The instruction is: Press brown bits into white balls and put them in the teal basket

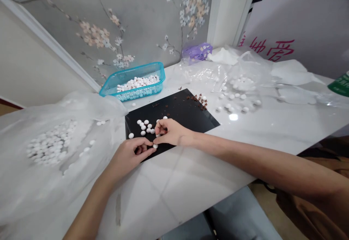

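Your left hand (131, 155) was curled up and your right hand (170, 131) was bent close beside it, and one small round white ball (155, 146) sat right by the fingertips of both, at the edge of a flat black square sheet (181, 106), but you could not tell if either hand was gripping it. More white balls (144, 126) lay on the sheet near your hands, and crumbly brown bits (197, 100) lay farther up on it. A blue see-through plastic basket (109, 88) of white balls stood just past the sheet on the white marble table (174, 185), with a soft white plastic bag (29, 182) on your left and a clear plastic bag (261, 76) on your right.
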Demonstrator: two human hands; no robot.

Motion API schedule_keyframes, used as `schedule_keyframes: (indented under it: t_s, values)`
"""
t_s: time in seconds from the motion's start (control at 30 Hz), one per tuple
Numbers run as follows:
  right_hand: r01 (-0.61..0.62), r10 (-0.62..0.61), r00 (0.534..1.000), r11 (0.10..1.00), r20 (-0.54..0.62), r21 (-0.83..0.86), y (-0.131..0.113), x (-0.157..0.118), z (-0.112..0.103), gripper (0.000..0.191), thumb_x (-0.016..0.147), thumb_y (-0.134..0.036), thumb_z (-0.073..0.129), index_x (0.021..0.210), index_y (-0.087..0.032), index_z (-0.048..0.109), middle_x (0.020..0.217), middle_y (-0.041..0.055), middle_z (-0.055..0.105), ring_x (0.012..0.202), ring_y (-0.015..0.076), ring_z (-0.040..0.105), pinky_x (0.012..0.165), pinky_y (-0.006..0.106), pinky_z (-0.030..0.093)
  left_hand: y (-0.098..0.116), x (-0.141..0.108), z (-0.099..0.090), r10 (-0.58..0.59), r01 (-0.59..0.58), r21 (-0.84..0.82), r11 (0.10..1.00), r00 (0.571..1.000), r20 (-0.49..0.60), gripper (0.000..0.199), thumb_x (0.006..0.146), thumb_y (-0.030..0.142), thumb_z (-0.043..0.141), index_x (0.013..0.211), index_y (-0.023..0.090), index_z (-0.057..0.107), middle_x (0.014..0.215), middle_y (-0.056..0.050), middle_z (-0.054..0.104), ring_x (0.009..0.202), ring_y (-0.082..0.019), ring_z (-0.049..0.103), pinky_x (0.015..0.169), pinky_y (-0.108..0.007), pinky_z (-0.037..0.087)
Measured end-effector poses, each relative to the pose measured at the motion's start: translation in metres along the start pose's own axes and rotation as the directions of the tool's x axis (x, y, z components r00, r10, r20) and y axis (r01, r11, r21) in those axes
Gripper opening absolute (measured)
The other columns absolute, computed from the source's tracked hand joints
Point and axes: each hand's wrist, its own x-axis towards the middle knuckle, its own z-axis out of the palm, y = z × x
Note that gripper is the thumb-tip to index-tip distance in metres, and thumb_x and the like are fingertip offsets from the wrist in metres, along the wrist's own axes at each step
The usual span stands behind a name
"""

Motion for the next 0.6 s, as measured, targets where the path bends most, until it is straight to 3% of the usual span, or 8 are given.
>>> schedule_keyframes:
  t_s: [0.37,0.6]
  values:
    - [-0.163,0.165,0.986,0.982,0.011,-0.097,-0.009,0.002,0.000,0.038,0.056,-0.012,0.072,0.055,-0.017,0.034,0.047,-0.0109,0.032,0.047,0.0037,0.028,0.047,0.020,0.021,-0.003,0.001,0.001,-0.047,0.049,-0.087,0.995,0.999,0.027,0.031,0.078,0.047,0.056,0.081,0.018,0.066,0.060,0.002,0.053,0.054,-0.009,0.043,0.048,-0.022,0.030]
    - [-0.316,0.318,0.946,0.948,0.065,-0.042,-0.017,-0.002,0.002,0.038,0.059,-0.009,0.070,0.057,-0.019,0.033,0.041,-0.0114,0.029,0.039,0.0040,0.024,0.040,0.021,0.016,-0.003,0.002,-0.001,-0.115,0.123,-0.137,0.983,0.991,0.061,0.031,0.075,0.048,0.060,0.084,0.020,0.068,0.059,0.003,0.051,0.053,-0.009,0.042,0.047,-0.021,0.030]
